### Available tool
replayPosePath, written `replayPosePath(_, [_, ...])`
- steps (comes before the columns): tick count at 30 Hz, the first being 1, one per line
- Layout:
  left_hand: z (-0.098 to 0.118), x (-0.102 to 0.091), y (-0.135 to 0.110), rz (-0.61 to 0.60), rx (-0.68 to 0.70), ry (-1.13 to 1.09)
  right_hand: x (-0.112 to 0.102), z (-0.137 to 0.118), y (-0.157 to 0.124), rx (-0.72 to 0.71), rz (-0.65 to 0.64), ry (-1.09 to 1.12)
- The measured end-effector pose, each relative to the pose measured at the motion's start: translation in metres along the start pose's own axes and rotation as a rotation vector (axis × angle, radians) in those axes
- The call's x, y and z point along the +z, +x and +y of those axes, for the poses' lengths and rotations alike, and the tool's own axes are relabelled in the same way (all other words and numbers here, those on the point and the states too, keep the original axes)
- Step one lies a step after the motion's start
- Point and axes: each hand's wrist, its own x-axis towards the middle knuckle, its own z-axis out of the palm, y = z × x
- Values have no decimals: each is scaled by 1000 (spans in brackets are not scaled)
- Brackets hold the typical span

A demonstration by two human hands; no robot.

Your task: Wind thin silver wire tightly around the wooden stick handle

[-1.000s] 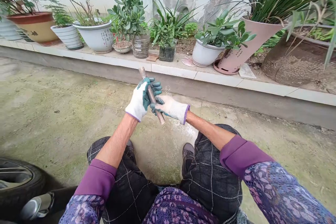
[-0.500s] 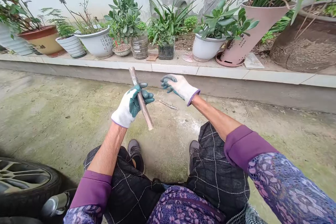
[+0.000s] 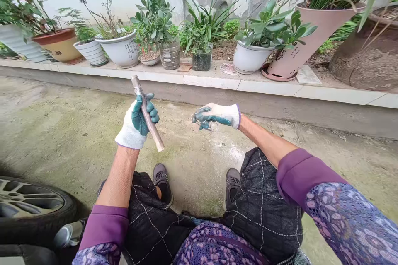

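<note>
My left hand (image 3: 137,118), in a white glove with a green coated palm, is closed around a wooden stick (image 3: 152,127). The stick slants, its upper end away from me, with silvery wire wound near that end. To the right, my right hand (image 3: 216,115), gloved alike, is low over the concrete with its fingers curled around a thin wire-wound rod (image 3: 207,128). Fingers cover most of this rod, and a loop of fine wire (image 3: 214,126) shows below the palm. Whether the rod is off the ground I cannot tell.
A tiled ledge (image 3: 214,84) runs across the back, bearing several potted plants, among them a white pot (image 3: 251,59) and a tall pink pot (image 3: 306,35). A car wheel (image 3: 27,203) and a metal cup (image 3: 69,234) are at lower left. My shoes (image 3: 232,180) rest on the concrete.
My right hand has come down onto the thin rod on the ground, and its fingers have closed round it. My left hand has moved left with the wooden stick.
</note>
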Motion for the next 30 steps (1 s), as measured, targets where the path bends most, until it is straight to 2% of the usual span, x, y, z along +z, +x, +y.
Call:
replayPosePath(3, [15, -14, -2, 3, 29, -130, -9, 1, -11, 14, 47, 25])
replayPosePath(6, [31, -30, -5, 33, 63, -208, -20, 5, -23, 77, 176, 13])
replayPosePath(10, [44, -43, -15, 77, 52, -202, -31, 10, -40, 115, 331, -89])
replayPosePath(13, [43, -47, -23, 98, 26, -163, -37, 19, -50, 206, 308, -157])
replayPosePath(17, [38, -48, -26, 82, 27, -81, -45, 45, -52, 262, 248, -283])
replayPosePath(21, [28, -42, -25, 29, 48, 119, -52, 68, -40, 302, 298, -392])
replayPosePath(23, [20, -37, -24, 2, 39, 225, -57, 67, -30, 276, 339, -458])
replayPosePath(26, [11, -29, -26, -29, 33, 347, -60, 49, -13, 165, 480, -473])
replayPosePath(28, [5, -25, -29, -41, 7, 420, -51, 31, -1, 40, 558, -347])
replayPosePath(30, [-1, -19, -31, -58, -38, 482, -27, 14, 10, -101, 510, -145])
